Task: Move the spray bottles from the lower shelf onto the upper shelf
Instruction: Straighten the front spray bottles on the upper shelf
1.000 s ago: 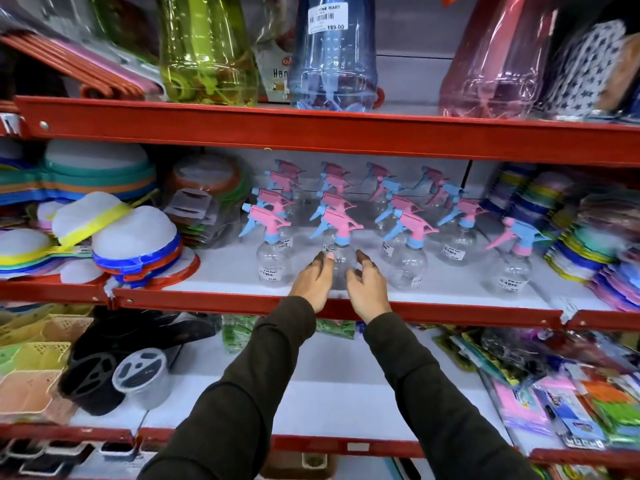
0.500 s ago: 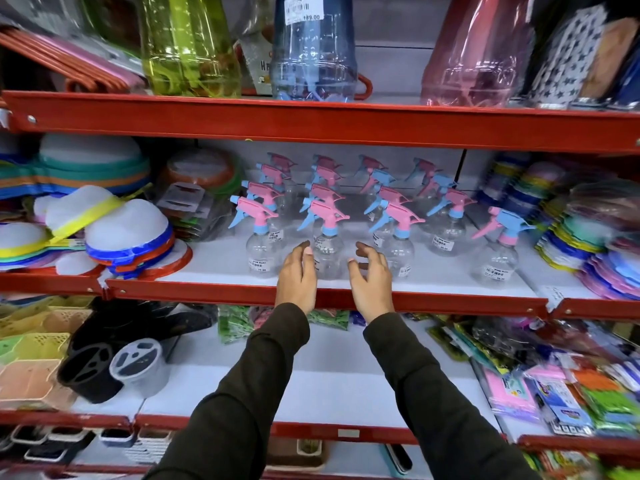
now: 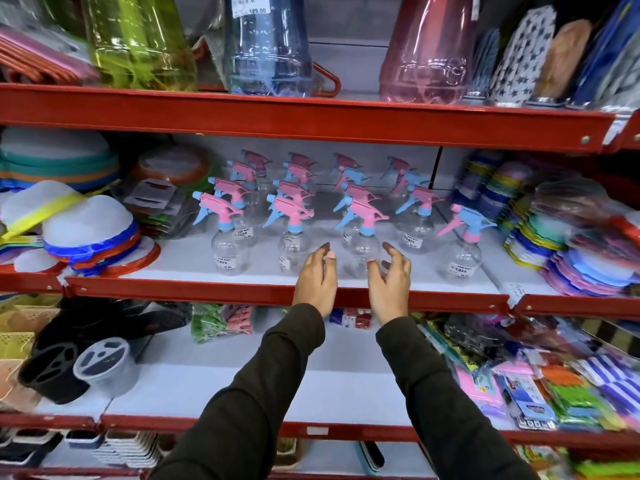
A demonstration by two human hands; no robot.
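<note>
Left of the hands, a front-row spray bottle [image 3: 229, 244] stands by stacked lidded containers [image 3: 88, 233]; the left hand [image 3: 317, 278] hovers, fingers loosely spread, holding nothing; the right hand [image 3: 390, 279] curls half-open beside a clear bottle [image 3: 362, 244], also empty; the spray bottles [image 3: 311, 199] crowd the middle shelf [image 3: 277, 292] in rows; a careless reach could likely topple neighbours, since the triggers nearly touch.

Head view, close, facing the middle shelf [image 3: 207, 289] straight on, tilted slightly downward
</note>
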